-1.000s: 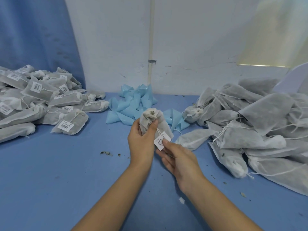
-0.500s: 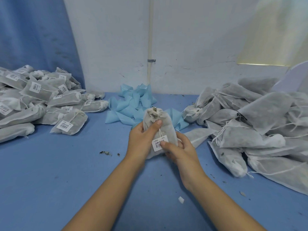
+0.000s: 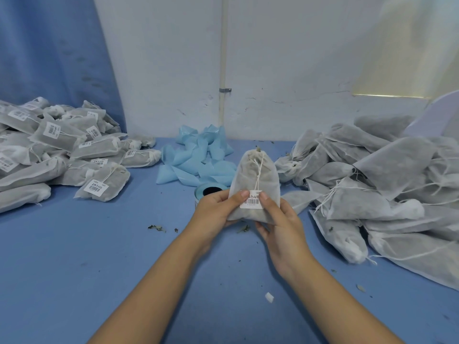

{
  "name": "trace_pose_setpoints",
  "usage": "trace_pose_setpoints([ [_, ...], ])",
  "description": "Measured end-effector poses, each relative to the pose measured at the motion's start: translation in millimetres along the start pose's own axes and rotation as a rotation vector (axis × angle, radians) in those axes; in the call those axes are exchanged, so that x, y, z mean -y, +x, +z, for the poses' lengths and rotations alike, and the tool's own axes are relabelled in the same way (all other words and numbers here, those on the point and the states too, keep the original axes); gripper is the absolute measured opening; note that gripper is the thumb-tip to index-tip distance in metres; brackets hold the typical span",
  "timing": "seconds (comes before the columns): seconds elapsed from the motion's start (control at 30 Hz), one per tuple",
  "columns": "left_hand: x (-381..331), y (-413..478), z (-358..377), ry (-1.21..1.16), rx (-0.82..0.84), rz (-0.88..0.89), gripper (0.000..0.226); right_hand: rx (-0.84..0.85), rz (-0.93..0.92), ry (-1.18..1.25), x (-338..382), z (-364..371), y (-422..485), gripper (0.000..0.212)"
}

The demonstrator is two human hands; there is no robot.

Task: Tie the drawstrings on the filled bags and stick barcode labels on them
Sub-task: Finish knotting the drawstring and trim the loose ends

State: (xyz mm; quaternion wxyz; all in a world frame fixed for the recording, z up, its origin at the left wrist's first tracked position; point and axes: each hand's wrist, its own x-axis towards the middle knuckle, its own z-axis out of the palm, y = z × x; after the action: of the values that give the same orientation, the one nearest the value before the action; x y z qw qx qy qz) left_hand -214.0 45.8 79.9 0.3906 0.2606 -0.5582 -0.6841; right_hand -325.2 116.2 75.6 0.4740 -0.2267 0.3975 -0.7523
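Count: one filled bag [image 3: 253,180] in hand, one barcode label [image 3: 253,199] on its front, one drawstring [image 3: 259,170] hanging from the cinched neck down to that label.

Left grip [image 3: 216,209]: thumb pressed on the label's upper left corner, fingers curled behind the bag, pinching the fabric between them.

Right grip [image 3: 280,224]: thumb pressed on the label's upper right corner, fingers curled behind and under the lower right side, likewise pinching the bag.

The bag stands upright between the two grips, neck uppermost. Whether its base touches the surface [image 3: 99,256] cannot be told.

One label roll [image 3: 210,191] sits just beyond the left grip, partly hidden by it. One loose heap of pale blue backing scraps [image 3: 198,157] lies further beyond.

Two heaps of bags: one with labels [image 3: 62,155] well to the left of the left grip, one without labels [image 3: 372,184] near the right grip, on its right. The bags overlap, so no exact count of either heap is possible.

A few leaf crumbs [image 3: 156,228] lie near the left grip, on its left. One small white scrap [image 3: 269,297] lies between the forearms, nearer the person.
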Motion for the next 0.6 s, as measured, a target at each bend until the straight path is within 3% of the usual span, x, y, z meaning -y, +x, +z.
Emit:
trace_pose_setpoints([
  [0.1, -0.9, 1.8, -2.5, 0.001, 0.033, -0.020, 0.030, -0.018, -0.013, 0.012, -1.2, -1.2, 1.1, 0.035],
  [0.27, -6.0, -0.6, -6.2, 0.195, 0.097, -0.107, 0.042, -0.045, -0.020, 0.037, -3.4, -5.1, 3.8, 0.016],
  [0.37, -7.7, -1.9, -7.9, 0.268, 0.078, -0.088, 0.034, -0.059, -0.072, -0.054, -2.9, -3.1, 3.2, 0.030],
  [0.47, -8.3, 2.6, -5.2, -0.039, -0.128, 0.071, 0.021, -0.132, -0.191, -0.264, -4.6, -2.1, 2.7, 0.055],
  [0.53, -12.6, 6.1, -5.8, -0.376, -0.182, 0.173, 0.014, -0.148, -0.290, -0.390, -6.0, -3.8, 2.3, 0.053],
  [0.6, -18.4, 6.3, -6.1, -0.553, -0.181, 0.197, 0.041, -0.158, -0.378, -0.539, -9.1, -8.5, 3.4, 0.045],
])
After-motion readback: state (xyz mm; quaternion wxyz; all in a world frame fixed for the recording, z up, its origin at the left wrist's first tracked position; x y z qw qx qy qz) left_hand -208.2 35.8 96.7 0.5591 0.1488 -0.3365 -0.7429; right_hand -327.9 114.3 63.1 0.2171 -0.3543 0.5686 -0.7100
